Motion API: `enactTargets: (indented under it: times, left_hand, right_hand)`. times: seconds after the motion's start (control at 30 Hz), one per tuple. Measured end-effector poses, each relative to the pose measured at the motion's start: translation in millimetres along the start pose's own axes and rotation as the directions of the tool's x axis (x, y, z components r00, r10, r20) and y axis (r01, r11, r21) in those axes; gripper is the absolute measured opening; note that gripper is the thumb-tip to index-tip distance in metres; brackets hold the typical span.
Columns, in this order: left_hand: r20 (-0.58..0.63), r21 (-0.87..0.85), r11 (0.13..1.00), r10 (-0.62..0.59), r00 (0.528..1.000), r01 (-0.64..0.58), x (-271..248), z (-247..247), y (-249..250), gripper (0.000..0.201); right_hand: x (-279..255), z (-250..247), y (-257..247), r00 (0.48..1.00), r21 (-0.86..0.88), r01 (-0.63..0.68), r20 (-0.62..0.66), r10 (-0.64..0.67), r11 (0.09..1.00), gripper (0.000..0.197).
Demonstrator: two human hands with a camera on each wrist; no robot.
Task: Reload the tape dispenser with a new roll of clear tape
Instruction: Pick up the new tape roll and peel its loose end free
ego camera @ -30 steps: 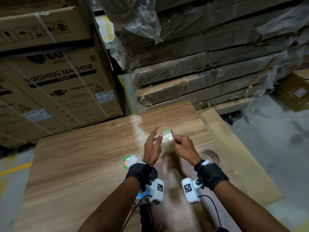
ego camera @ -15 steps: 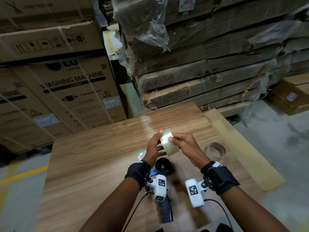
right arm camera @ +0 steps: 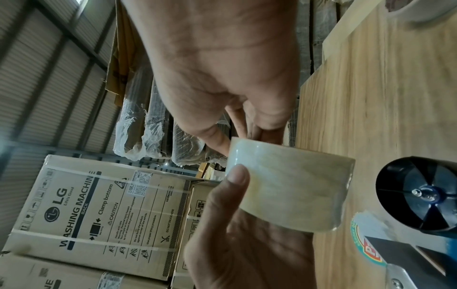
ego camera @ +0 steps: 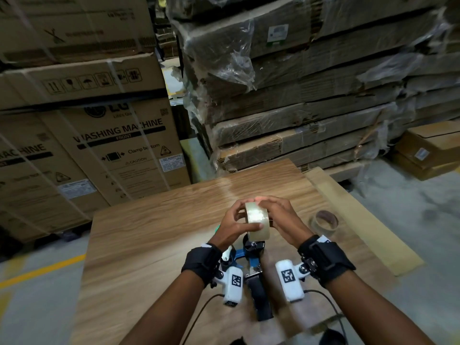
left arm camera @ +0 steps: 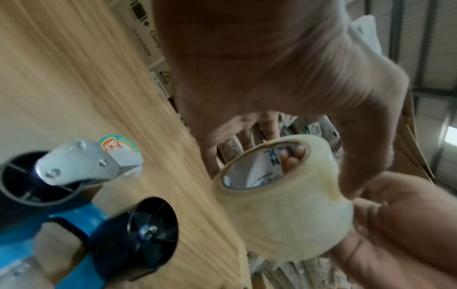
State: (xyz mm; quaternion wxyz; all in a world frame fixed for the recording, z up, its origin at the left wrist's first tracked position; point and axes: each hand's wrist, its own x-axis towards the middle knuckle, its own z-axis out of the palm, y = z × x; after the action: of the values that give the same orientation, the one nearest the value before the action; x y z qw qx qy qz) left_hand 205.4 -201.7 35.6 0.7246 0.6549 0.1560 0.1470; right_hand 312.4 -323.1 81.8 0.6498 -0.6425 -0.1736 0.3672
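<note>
A new roll of clear tape [ego camera: 257,221] is held upright above the wooden table [ego camera: 149,232] between both hands. My left hand [ego camera: 232,226] grips it from the left, thumb laid across its outer face. My right hand [ego camera: 282,217] grips it from the right, fingers curled over the top. Just below the roll lies the blue and black tape dispenser [ego camera: 252,255], its handle [ego camera: 260,300] pointing towards me. In the left wrist view the roll [left arm camera: 284,205] hangs right of the dispenser's bare black hub [left arm camera: 146,230]. The right wrist view shows the roll [right arm camera: 289,187] beside the hub [right arm camera: 420,195].
An empty brown tape core [ego camera: 324,220] stands on the table to the right of my hands. A round sticker [left arm camera: 118,148] lies by the dispenser's metal plate. Stacked washing-machine cartons [ego camera: 112,150] and wrapped flat cardboard packs [ego camera: 311,108] stand beyond the table's far edge.
Both hands have brought the roll closer to me, over the dispenser's hub. The left thumb now lies across the roll's face. The head view has tilted upward.
</note>
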Motion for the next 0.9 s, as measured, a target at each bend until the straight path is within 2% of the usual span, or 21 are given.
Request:
enactTargets:
  times: [0.1,0.2,0.3,0.4,0.7,0.8,0.9]
  left_hand:
    - [0.019,0.004,1.000,-0.015,1.000,0.014,-9,0,-1,0.076]
    - [-0.005,-0.022,0.999,-0.030,1.000,0.030,-13,-1,-1,0.072]
    - [-0.036,-0.083,0.992,-0.095,0.995,0.092,-16,0,1,0.065]
    - [-0.057,-0.095,0.987,-0.136,0.989,0.130,-17,2,3,0.068]
    - [-0.015,-0.071,0.997,-0.024,1.000,0.022,-18,8,17,0.062]
    - [-0.065,-0.087,0.996,-0.043,0.997,0.038,-18,6,14,0.061]
    - [-0.104,-0.098,0.991,-0.098,0.990,0.088,-18,6,11,0.049]
  right_hand:
    - [-2,1,-1,1.000,-0.009,0.001,0.015,-0.001,1.000,0.020]
    - [-3,1,0,0.999,-0.028,0.005,0.034,-0.004,1.000,0.019]
    - [-5,1,-3,0.999,-0.071,0.025,0.048,-0.021,0.997,0.018]
    - [-5,0,-4,0.997,-0.094,0.054,0.063,-0.048,0.994,0.018]
    - [1,-4,-5,0.996,-0.036,0.083,-0.013,-0.083,0.996,0.010]
    - [-1,-7,-6,0.995,-0.044,0.097,0.024,-0.096,0.994,0.012]
    - [-4,-12,-8,0.991,-0.071,0.110,0.084,-0.104,0.991,0.018]
